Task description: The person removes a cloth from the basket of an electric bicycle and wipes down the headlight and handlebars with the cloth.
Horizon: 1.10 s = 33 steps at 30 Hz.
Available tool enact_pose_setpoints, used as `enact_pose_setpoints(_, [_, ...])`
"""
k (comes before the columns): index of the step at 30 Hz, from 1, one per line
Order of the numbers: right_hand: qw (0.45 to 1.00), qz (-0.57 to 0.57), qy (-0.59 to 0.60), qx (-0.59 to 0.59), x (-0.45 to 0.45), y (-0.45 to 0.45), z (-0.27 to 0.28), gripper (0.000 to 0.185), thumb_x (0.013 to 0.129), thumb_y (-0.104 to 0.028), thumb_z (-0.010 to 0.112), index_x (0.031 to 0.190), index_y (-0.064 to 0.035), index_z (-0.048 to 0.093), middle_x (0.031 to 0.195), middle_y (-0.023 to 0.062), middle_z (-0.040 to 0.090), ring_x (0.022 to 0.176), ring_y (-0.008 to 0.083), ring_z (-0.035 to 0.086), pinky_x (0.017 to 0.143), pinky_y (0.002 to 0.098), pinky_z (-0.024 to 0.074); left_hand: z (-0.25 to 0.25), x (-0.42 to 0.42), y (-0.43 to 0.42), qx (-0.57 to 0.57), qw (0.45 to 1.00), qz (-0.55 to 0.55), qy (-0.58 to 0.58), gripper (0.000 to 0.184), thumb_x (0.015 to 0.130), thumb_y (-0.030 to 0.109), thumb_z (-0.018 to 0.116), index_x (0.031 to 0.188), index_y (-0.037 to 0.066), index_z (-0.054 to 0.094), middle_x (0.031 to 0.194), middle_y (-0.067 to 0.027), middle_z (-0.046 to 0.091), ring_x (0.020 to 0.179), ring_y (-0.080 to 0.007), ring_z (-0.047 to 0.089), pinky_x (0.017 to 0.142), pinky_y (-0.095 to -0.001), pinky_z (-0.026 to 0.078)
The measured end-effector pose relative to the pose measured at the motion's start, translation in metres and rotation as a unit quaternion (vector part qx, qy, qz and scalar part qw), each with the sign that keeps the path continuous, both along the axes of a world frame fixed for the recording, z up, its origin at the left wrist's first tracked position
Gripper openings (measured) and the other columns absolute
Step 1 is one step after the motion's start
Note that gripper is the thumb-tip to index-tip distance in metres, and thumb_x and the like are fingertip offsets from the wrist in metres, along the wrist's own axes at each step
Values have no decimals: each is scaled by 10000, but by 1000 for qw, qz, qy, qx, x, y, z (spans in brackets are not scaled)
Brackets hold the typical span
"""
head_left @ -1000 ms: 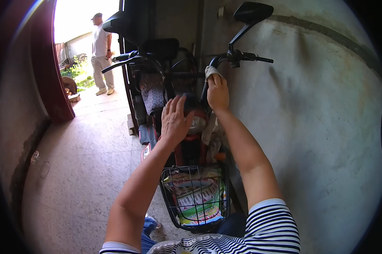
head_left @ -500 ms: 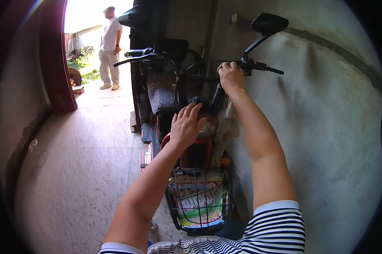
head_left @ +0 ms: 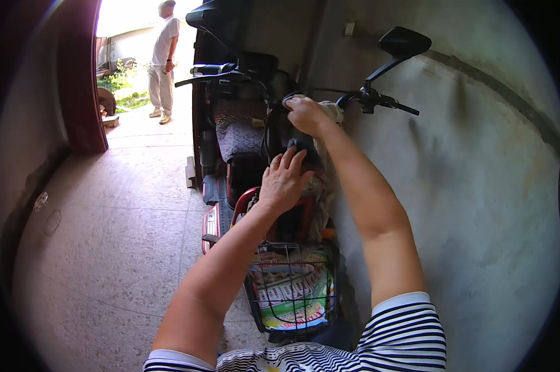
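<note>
A dark and red scooter with black handlebars [head_left: 388, 104] stands facing me. My left hand [head_left: 283, 182] lies with spread fingers over its front, near the headlight area, and appears to hold nothing. Farther up, my right hand [head_left: 309, 115] is closed round a pale cloth [head_left: 331, 111] at the middle of the handlebars, and part of the cloth hangs out to the right. Below both hands is the wire basket [head_left: 292, 291], with colourful printed packaging [head_left: 295, 297] in it. A patterned cover [head_left: 239, 139] lies on the seat behind the handlebars.
A person [head_left: 162, 62] in a white shirt stands outside the open doorway at the upper left. Mirrors rise on both sides of the handlebars, the right mirror [head_left: 405, 42] near the grey wall [head_left: 478, 204]. A dark red door frame [head_left: 81, 74] borders the doorway.
My right hand has moved with the cloth, first up to the right handlebar, then left to the middle. My left hand stays spread over the scooter's front. The view has shifted slightly.
</note>
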State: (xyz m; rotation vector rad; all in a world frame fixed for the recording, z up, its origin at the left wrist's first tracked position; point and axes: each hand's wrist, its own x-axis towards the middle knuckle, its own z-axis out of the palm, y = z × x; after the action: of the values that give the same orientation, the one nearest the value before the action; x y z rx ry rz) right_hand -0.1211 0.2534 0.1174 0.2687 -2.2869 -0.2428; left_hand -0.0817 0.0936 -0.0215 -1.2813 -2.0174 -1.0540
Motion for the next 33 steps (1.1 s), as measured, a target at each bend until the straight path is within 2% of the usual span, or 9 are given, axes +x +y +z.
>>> enact_pose_setpoints(2, [962, -88, -234, -110, 10, -31, 33, 357, 797, -140, 501, 1122, -77, 636, 1182, 164, 614, 1109, 315, 576, 936, 398, 463, -3, -2, 3, 8, 1000, 4, 6, 540, 913, 318, 557, 1373, 83, 399, 1407, -169, 402, 1282, -347, 394, 1071, -422, 326])
enact_pose_setpoints(4, [957, -44, -254, -135, 7, -14, 29, 361, 792, -135, 504, 1124, -53, 620, 1148, 192, 610, 1080, 328, 585, 923, 394, 466, -2, -2, 1, 6, 1000, 1, 5, 539, 913, 316, 558, 1374, 86, 398, 1407, -168, 404, 1283, -347, 394, 1072, -421, 326])
enact_pose_setpoints(7, [985, 28, -167, -41, 13, -2, 6, 315, 795, -103, 507, 1088, -52, 612, 1064, 152, 636, 1002, 336, 598, 913, 409, 467, -4, 1, -1, 10, 1000, -2, -2, 543, 911, 316, 562, 1376, 90, 398, 1407, -167, 407, 1284, -347, 395, 1073, -421, 326])
enact_pose_setpoints(9, [994, 22, 6, 105, 19, -1, -16, 307, 799, -102, 554, 1097, -61, 612, 1116, 130, 621, 1050, 329, 578, 961, 423, 432, -2, 2, -2, 3, 1000, 6, -1, 554, 905, 322, 570, 1378, 90, 397, 1411, -168, 405, 1284, -349, 396, 1070, -430, 329])
enact_pose_setpoints(12, [991, 22, 46, 124, 17, 2, -24, 308, 791, -152, 575, 1090, -104, 632, 1191, 83, 617, 1139, 308, 548, 999, 442, 407, -1, 0, -1, 0, 1000, 6, 0, 557, 906, 323, 571, 1379, 88, 395, 1414, -170, 402, 1285, -352, 396, 1069, -435, 330])
enact_pose_setpoints(16, [998, 10, 48, -47, 5, -4, -18, 237, 803, -151, 578, 1027, -113, 647, 1112, 74, 654, 1050, 262, 603, 922, 442, 463, -3, -1, -2, 3, 1000, -7, 0, 556, 916, 328, 557, 1389, 92, 384, 1419, -169, 397, 1291, -349, 393, 1072, -430, 329])
enact_pose_setpoints(20, [993, -60, 51, -90, 9, -23, -18, 188, 810, -151, 575, 976, -117, 656, 1072, 75, 670, 1016, 244, 622, 890, 437, 481, -10, -4, -2, -6, 1000, 1, -25, 573, 921, 417, 519, 1414, 166, 368, 1478, -97, 348, 1337, -331, 348, 1062, -467, 323])
enact_pose_setpoints(25, [985, 42, 111, 123, 23, -3, -29, 267, 794, -130, 568, 1041, -150, 669, 1069, 50, 669, 1105, 247, 579, 963, 413, 443, -3, -2, -1, -8, 1000, 17, 9, 548, 914, 330, 559, 1380, 94, 393, 1417, -158, 405, 1288, -339, 403, 1063, -420, 341])
enact_pose_setpoints(33, [986, 9, 117, 114, 61, 32, -30, 370, 779, -58, 542, 1131, -104, 648, 1186, 55, 609, 1173, 239, 517, 1013, 339, 417, 10, 5, -11, -18, 999, 11, -49, 540, 926, 361, 536, 1389, 121, 393, 1421, -118, 418, 1271, -344, 434, 1034, -414, 382])
